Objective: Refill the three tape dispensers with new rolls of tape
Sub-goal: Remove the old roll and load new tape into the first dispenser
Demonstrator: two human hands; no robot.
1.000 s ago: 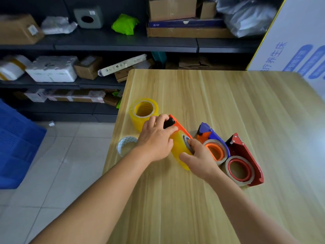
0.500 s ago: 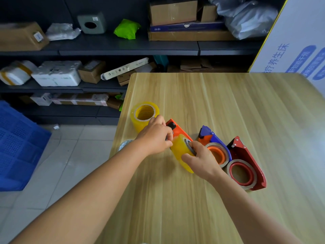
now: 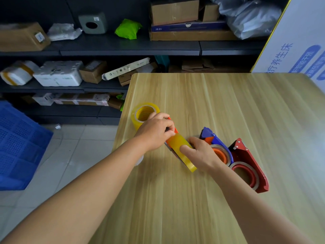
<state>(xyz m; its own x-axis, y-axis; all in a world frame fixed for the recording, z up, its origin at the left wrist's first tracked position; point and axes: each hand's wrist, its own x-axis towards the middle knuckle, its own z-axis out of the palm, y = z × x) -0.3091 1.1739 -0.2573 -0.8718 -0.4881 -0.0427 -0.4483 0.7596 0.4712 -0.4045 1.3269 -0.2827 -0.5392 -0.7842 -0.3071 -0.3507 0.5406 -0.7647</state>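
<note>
An orange tape dispenser (image 3: pixel 171 138) lies on the wooden table (image 3: pixel 219 106) with a yellow tape roll (image 3: pixel 181 147) seated in it. My left hand (image 3: pixel 154 132) pinches the dispenser's front end, fingers closed on it. My right hand (image 3: pixel 202 152) grips the yellow roll from the right side. Right of that lie a blue dispenser (image 3: pixel 215 143) with an orange hub and a nearly bare core, and a red dispenser (image 3: pixel 249 164) with a bare core. A spare yellow tape roll (image 3: pixel 140 115) stands near the table's left edge, just behind my left hand.
A pale empty tape core (image 3: pixel 139 161) peeks out under my left forearm at the table's left edge. Dark shelves (image 3: pixel 123 46) with boxes stand behind the table. A blue crate (image 3: pixel 19 147) sits on the tiled floor at left. A white printed box (image 3: pixel 299 50) borders the table's far right.
The yellow roll and orange dispenser have tilted flatter and swung toward me under both hands. My left hand slid forward over the dispenser's front end. The camera has shifted slightly.
</note>
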